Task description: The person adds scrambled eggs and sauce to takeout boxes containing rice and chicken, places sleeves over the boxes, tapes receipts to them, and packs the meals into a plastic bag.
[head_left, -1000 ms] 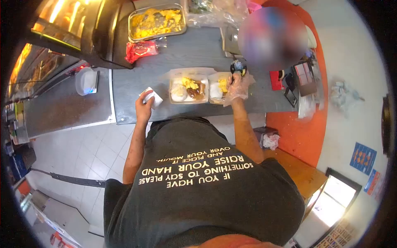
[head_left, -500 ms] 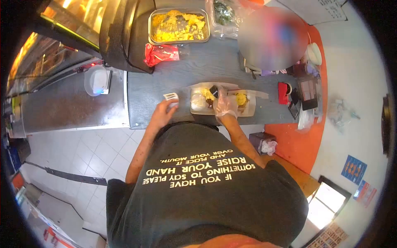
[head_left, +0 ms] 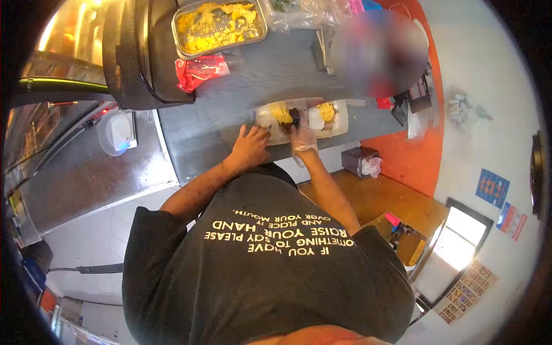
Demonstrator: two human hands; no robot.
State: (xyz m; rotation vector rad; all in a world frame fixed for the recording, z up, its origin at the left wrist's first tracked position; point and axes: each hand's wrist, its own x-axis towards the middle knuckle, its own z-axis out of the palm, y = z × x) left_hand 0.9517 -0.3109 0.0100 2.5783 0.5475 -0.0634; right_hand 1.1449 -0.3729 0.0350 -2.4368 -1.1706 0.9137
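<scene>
Two pale takeaway boxes stand side by side near the counter's front edge. The left box (head_left: 278, 138) holds yellow food, something white and brown food; the right box (head_left: 340, 125) has yellow food and something white. My left hand (head_left: 251, 147) is bare, its fingers apart at the left box's near left corner. In a clear plastic glove, my right hand (head_left: 304, 140) is closed round a small dark object (head_left: 295, 117) over the left box's right side. What that object is stays unclear. No white card shows; my left hand may hide it.
A tray of yellow food (head_left: 218, 29) and a red packet (head_left: 201, 71) lie at the back left. Plastic bags (head_left: 302, 14) are at the back. A blurred round patch covers the back right. A dark bin (head_left: 360, 161) stands below the counter's right part.
My left hand has moved right to the left box, and the white card it held is out of sight. My right hand has moved from the right box to the left one. The view has shifted.
</scene>
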